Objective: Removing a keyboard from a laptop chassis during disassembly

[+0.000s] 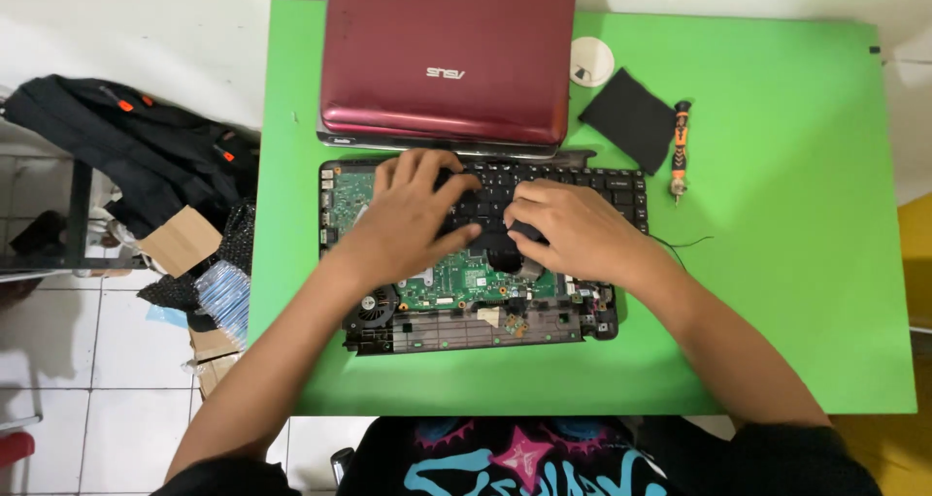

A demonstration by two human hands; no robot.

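While we press our left hand (413, 219) and right hand (573, 229) flat, fingers spread, on the black keyboard (582, 187) lying over the opened laptop base (466, 326) on the green bench (777, 263), uneven pressure could bend it or strain the circuit board (466, 282) beneath.

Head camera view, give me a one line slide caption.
Both hands, left hand and right hand, rest on a black keyboard over an opened laptop base on a green table.
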